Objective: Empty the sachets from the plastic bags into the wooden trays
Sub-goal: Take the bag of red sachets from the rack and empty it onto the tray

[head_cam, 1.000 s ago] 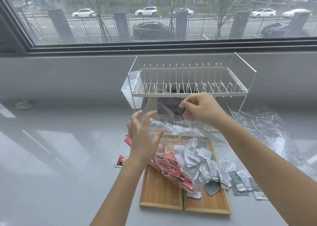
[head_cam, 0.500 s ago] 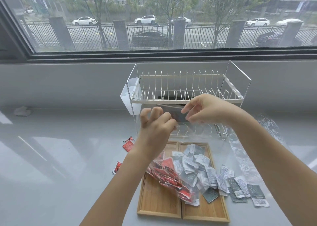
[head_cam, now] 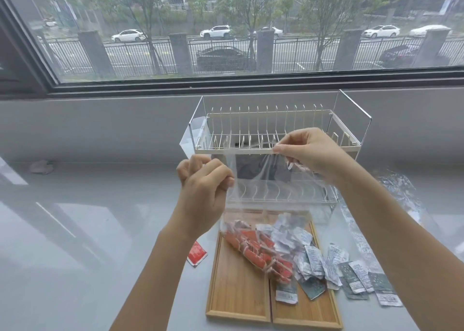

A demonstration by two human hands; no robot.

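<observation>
Both hands hold one clear plastic bag (head_cam: 266, 200) up in the air above the wooden trays (head_cam: 238, 293). Left hand (head_cam: 204, 192) is closed in a fist, and its fingers pinch the left edge of the bag. Right hand (head_cam: 310, 152) pinches the top right edge of the bag between thumb and fingers, a bit higher than the left hand. The bag hangs down between the two hands and is stretched open wide.

Red sachets (head_cam: 258, 251) sit in a heap at the bottom of the bag, and that heap rests over the wooden trays. The two trays lie side by side and touch each other. White and grey sachets (head_cam: 296, 240) are piled on the right tray, next to the red ones. More grey and white sachets (head_cam: 361, 278) lie spilled on the counter just to the right of the trays. One red sachet (head_cam: 197, 255) lies on the counter just to the left of the trays.

Behind the trays stands a white wire dish rack (head_cam: 276, 134) with two shelves. Another crinkly clear plastic bag (head_cam: 401, 195) lies flat on the counter to the right of the trays. A big window (head_cam: 226, 29) is behind the rack, with cars and trees outside.
</observation>
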